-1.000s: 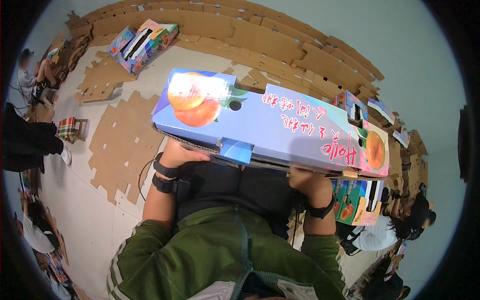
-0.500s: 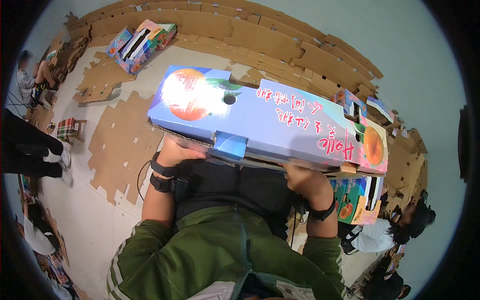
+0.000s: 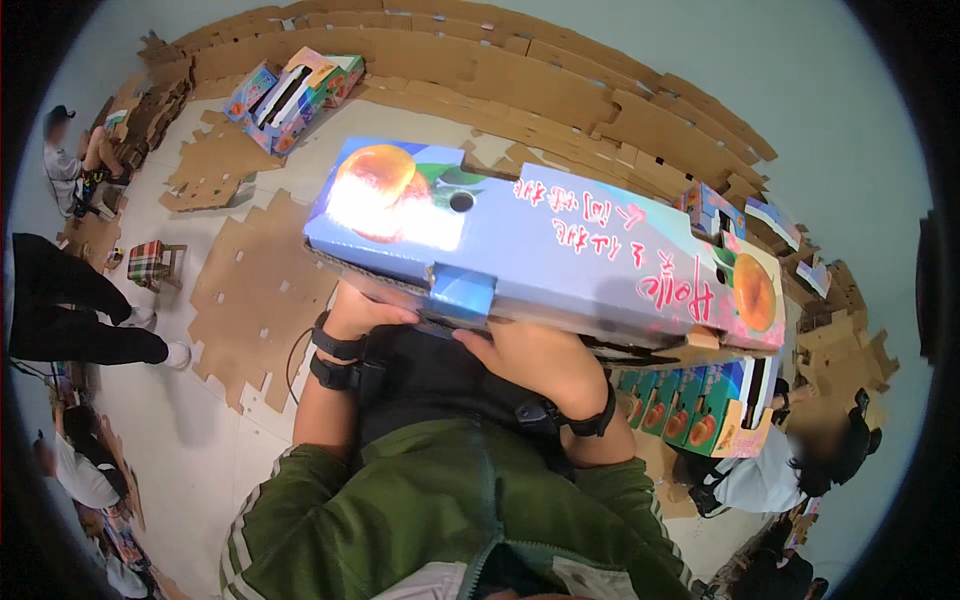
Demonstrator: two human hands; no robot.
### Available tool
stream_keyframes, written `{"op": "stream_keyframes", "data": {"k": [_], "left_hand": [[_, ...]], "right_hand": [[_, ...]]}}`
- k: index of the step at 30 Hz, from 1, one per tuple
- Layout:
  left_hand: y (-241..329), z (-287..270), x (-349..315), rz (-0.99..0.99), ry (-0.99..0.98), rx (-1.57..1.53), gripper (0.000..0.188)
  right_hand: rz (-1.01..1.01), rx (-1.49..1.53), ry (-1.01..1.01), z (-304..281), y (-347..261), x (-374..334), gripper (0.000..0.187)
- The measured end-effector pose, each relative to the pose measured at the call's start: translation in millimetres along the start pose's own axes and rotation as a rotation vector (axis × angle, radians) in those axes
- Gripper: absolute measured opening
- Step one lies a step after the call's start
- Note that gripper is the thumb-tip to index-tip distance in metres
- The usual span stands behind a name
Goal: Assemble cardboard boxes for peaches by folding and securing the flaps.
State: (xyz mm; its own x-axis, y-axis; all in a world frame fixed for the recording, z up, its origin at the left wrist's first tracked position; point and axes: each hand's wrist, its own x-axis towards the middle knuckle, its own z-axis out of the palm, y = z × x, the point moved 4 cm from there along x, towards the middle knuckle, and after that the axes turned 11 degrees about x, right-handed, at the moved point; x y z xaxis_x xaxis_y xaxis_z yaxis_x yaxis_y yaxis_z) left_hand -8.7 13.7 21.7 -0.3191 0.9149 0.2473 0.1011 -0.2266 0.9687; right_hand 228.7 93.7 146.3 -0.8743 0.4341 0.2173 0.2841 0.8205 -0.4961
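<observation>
A long blue-and-pink cardboard fruit box [image 3: 570, 275] with peaches printed on it is held up in front of my chest. Its printed top has a notch at the far edge, a round hole, and a blue tab folded over the near edge. My left hand [image 3: 367, 310] grips the near lower edge left of that tab, thumb along the side and fingers hidden beneath. Just right of the tab, my right hand [image 3: 545, 362] is at the same lower edge, its thumb pointing toward the left one. Its other fingers are mostly hidden by the box.
Several similar boxes [image 3: 690, 410] stand at my right beside a seated person in white [image 3: 765, 475]. More boxes [image 3: 295, 100] sit far left. Flattened cardboard [image 3: 250, 300] covers parts of the floor, near a plaid stool [image 3: 147, 263] and a standing person's dark-trousered legs [image 3: 75, 305].
My right hand has slid left along the box's near edge, close to the tab and my left hand. The box has shifted slightly right and down in view.
</observation>
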Motion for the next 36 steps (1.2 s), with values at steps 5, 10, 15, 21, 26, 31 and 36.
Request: {"op": "stream_keyframes", "data": {"k": [5, 10, 15, 21, 26, 31, 36], "left_hand": [[3, 3, 2, 0.101, -0.043, 0.026, 0.111], [1, 2, -1, 0.027, -0.087, -0.025, 0.095], [0, 2, -12, 0.122, -0.113, 0.051, 0.080], [-5, 1, -13, 0.117, -0.120, 0.037, 0.078], [-10, 3, 10, 0.108, -0.124, 0.028, 0.076], [-12, -7, -21, 0.102, -0.149, 0.032, 0.075], [-17, -12, -23, 0.090, -0.147, 0.026, 0.073]], "right_hand": [[0.046, 0.166, 0.054, 2, 5, -4, 0.045], [0.029, 0.334, -0.143, 9, -9, -3, 0.056], [0.052, 0.191, -0.230, 15, -10, 3, 0.055], [-0.005, 0.235, -0.095, 28, -19, -2, 0.045], [-0.023, 0.233, -0.078, 49, -20, -4, 0.028], [-0.059, 0.139, -0.026, 66, -15, -13, 0.018], [-0.139, 0.150, 0.136, 65, -18, -23, 0.016]]}}
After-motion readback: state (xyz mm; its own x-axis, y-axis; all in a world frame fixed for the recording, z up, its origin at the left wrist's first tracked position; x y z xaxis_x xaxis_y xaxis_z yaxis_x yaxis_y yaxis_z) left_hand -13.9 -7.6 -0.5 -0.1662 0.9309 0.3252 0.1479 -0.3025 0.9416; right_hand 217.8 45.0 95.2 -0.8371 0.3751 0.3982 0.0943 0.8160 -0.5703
